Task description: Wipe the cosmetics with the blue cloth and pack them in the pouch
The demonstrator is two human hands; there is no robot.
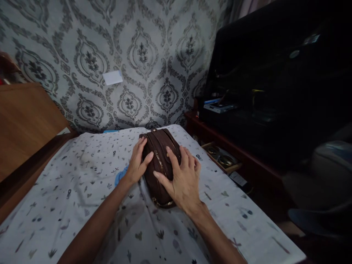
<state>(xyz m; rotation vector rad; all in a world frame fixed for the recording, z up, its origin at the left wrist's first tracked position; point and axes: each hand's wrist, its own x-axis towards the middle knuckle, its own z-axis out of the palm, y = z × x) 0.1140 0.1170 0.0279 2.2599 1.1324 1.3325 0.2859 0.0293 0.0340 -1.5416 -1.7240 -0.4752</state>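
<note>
A dark brown zippered bag point(152, 176) with gold-coloured zips lies on the patterned white bedsheet point(90, 183), in the middle of the view. My left hand point(136, 161) grips its left side, the thumb on top and the fingers along the far left edge. On the right side, my right hand point(184, 176) curves over the bag, thumb and index finger apart on its upper face. The zip along the top looks closed. A blue cloth-like thing point(120, 176) shows partly behind my left wrist.
A wooden bed panel point(24, 117) rises at the left. On the right stand a large black screen point(275, 80) and a dark red cabinet point(211, 134) with an open drawer point(229, 169) holding round items. A white card point(112, 77) is on the patterned wall point(143, 44).
</note>
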